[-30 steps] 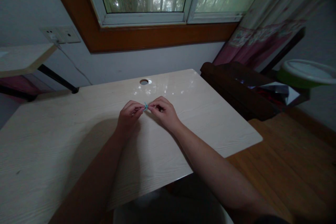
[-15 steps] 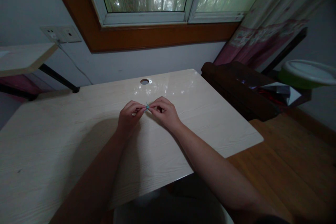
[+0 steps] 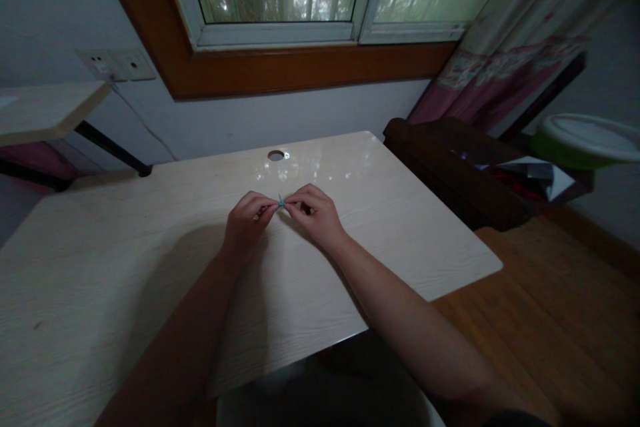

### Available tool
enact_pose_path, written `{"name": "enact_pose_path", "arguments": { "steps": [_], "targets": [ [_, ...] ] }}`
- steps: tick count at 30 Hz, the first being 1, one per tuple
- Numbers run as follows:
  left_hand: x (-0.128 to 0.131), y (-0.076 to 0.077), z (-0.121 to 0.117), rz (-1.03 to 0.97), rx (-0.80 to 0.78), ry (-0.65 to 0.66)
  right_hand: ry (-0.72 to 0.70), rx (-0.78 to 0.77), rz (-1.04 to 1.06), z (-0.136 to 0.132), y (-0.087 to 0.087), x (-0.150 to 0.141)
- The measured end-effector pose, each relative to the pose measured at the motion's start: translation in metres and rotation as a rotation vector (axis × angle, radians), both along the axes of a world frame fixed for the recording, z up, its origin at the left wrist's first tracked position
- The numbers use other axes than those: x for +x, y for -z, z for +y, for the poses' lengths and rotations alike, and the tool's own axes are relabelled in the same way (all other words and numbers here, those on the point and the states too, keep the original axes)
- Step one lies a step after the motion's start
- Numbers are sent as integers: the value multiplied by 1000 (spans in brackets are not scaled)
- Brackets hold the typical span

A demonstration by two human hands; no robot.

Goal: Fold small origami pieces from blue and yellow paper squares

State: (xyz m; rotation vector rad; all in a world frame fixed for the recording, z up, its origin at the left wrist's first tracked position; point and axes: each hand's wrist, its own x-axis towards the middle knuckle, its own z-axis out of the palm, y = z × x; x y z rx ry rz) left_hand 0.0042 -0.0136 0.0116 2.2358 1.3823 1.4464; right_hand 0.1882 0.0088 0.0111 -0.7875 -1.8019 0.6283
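Snugly between left hand [image 3: 245,221] and right hand [image 3: 319,215] sits a teal piece [image 3: 281,203].

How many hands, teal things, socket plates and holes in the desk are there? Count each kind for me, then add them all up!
Hands: 2 (left hand, right hand)
Small teal thing: 1, pinched between the fingertips
Socket plates: 2
Round hole in the desk: 1
Total: 6

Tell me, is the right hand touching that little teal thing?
Touching: the head view shows the right hand with its thumb and finger tips closed on the teal thing.
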Motion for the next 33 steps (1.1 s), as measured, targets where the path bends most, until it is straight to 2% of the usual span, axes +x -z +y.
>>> {"name": "enact_pose_path", "arguments": {
  "steps": [11,19,27,33],
  "targets": [
    [1,-2,-2,13,16,-2,5,-2,-52,4,5,1],
    [0,-7,-5,-124,-24,-59,36,-70,79,5,-3,1],
    [1,1,0,-255,-97,-9,10,-130,132,4,-6,0],
    [2,1,-2,-266,-157,58,-9,-147,149,5,-3,0]
  ]
}}
